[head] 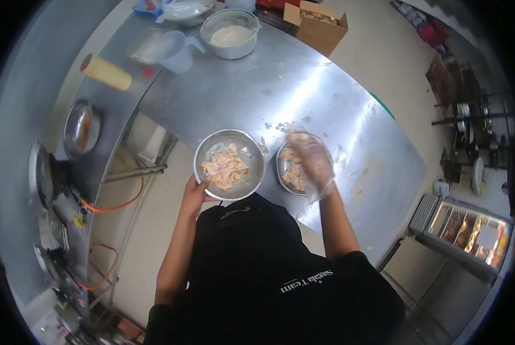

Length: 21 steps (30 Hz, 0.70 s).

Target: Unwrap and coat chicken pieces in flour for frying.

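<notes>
My left hand point(196, 197) grips the rim of a stainless steel bowl point(257, 183), thumb on the edge, at the table's near side. Pale pieces of raw meat point(225, 168) lie in that bowl. My right hand point(311, 161), in a clear plastic glove, is over a second metal bowl point(283, 185) to the right. Some pale meat point(291, 142) shows at its blurred fingers. More meat pieces point(293, 177) lie in the second bowl, partly hidden by the hand.
The steel table point(240, 95) holds a tub of white batter or flour point(230, 36) and a plastic measuring jug point(180, 54) at the back. On the left counter are a roll of cling film point(106, 72) and a metal bowl point(81, 129). A cardboard box point(320, 32) stands beyond; a refrigerated counter point(464, 233) is at right.
</notes>
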Motion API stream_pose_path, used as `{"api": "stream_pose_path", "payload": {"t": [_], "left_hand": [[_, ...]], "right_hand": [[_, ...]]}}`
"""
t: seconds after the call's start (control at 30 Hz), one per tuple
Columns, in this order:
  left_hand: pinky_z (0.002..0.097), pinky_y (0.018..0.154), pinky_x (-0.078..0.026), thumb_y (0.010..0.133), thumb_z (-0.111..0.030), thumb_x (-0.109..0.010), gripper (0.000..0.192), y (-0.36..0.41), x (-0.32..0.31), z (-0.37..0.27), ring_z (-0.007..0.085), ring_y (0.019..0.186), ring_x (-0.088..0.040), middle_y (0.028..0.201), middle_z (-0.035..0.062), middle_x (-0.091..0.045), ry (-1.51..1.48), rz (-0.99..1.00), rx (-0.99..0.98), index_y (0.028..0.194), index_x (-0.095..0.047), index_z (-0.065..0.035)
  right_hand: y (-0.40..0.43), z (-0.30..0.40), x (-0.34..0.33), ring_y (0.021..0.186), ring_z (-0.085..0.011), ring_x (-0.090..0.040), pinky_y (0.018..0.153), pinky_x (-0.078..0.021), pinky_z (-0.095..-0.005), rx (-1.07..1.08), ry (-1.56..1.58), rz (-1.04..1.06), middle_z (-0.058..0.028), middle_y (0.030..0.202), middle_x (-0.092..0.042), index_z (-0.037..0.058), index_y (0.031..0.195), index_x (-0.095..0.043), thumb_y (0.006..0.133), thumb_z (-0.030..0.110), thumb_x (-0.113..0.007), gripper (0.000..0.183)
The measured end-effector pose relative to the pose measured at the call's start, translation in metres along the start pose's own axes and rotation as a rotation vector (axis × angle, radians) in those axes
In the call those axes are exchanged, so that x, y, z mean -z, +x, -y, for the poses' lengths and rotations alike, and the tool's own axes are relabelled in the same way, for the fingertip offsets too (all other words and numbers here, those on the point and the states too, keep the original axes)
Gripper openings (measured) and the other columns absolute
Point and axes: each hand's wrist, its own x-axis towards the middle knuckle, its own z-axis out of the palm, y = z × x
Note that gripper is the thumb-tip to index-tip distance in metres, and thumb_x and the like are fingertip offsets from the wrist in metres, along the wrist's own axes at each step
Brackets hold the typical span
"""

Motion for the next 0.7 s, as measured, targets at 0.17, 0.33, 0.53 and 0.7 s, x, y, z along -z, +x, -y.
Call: {"api": "stream_pose_path", "payload": {"t": [0.17,0.33,0.53,0.7], "left_hand": [[0.0375,0.060,-0.062,0.089,-0.003,-0.045,0.044,0.053,-0.019,-0.011,0.0294,0.089,-0.067,0.115,0.0202,-0.057,0.109,0.226,0.108,0.133,-0.037,0.0017],[0.0374,0.060,-0.062,0.089,-0.001,-0.044,0.045,0.095,0.002,-0.002,0.0305,0.086,-0.067,0.116,0.0205,-0.056,0.118,0.256,0.119,0.133,-0.035,0.0016],[0.0379,0.061,-0.062,0.091,-0.004,-0.047,0.047,0.134,0.013,-0.002,0.0317,0.094,-0.065,0.121,0.0209,-0.053,0.188,0.350,0.175,0.135,-0.033,-0.0003],[0.0399,0.068,-0.061,0.094,-0.011,-0.049,0.045,0.141,0.018,0.007,0.0301,0.097,-0.064,0.120,0.0187,-0.055,0.220,0.321,0.198,0.135,-0.033,-0.0033]], "right_hand": [[0.019,-0.038,-0.041,0.095,-0.0293,-0.063,0.084,-0.0485,-0.0358,0.123,-0.778,-0.113,-0.0188,0.101,-0.066,0.0051,0.117,-0.058,0.089,0.035,-0.057,0.042],[0.002,-0.072,0.013,0.113,-0.0369,-0.054,0.098,-0.0420,-0.0395,-0.194,-0.696,-0.358,-0.0242,0.124,-0.054,0.0074,0.130,-0.050,0.087,0.039,-0.058,0.054],[0.017,-0.133,0.009,0.133,-0.0374,-0.032,0.099,-0.0375,-0.0590,-0.455,-1.563,-0.080,-0.0123,0.150,-0.025,0.0271,0.144,-0.030,0.084,0.036,-0.062,0.069],[0.022,-0.154,0.009,0.117,-0.0308,-0.047,0.094,-0.0459,-0.0458,-0.550,-1.333,-0.354,-0.0106,0.131,-0.045,0.0170,0.130,-0.046,0.079,0.033,-0.067,0.057]]}}
